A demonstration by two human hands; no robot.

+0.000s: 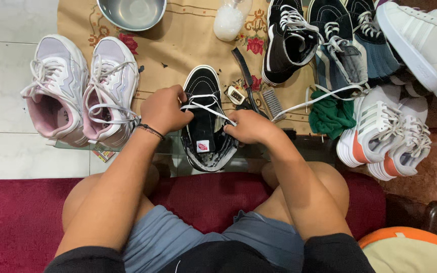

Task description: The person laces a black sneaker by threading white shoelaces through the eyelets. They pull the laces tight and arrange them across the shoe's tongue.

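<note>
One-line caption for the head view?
Both hands, left and right, grip white laces on a black sneaker.

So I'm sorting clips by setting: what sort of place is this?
Probably a home floor used for shoe cleaning: tiled floor, patterned mat, metal bowl, brush and many sneakers, one black sneaker held by both hands.

Tan mat [188,35] on tiled floor [6,156]. On mat: steel bowl [131,12], brush [271,102]. Pink-white sneakers [79,88] left of bowl, partly on tile.
</note>
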